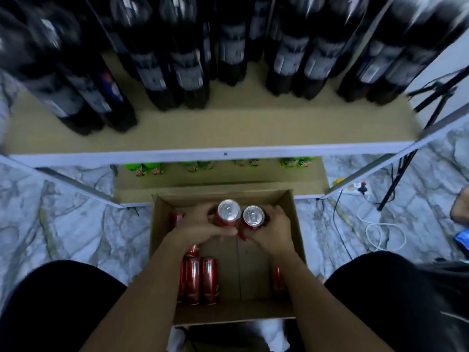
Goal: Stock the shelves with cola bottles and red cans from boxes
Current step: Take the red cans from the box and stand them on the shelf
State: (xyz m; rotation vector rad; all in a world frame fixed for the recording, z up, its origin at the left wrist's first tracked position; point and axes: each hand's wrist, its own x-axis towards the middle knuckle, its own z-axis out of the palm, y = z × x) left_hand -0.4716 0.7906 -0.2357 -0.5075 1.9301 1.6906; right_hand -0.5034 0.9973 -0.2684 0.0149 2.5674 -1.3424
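An open cardboard box [289, 212] sits on the floor between my knees. Inside it, my left hand [200, 227] grips an upright red can [228, 212]. Right beside it, my right hand [274, 232] grips a second upright red can [253, 217]. The two cans touch side by side above the box floor. Several more red cans [200, 280] lie flat in the box's left half, and another can [278, 280] shows by my right forearm. Several dark cola bottles [177, 67] stand on the tan shelf [228, 130] ahead.
The shelf's white front edge [203, 154] runs across the view above the box. Green bottles [147, 168] stand on the lower shelf behind the box. White cables [380, 229] and a black tripod leg [396, 184] lie on the marble floor at right.
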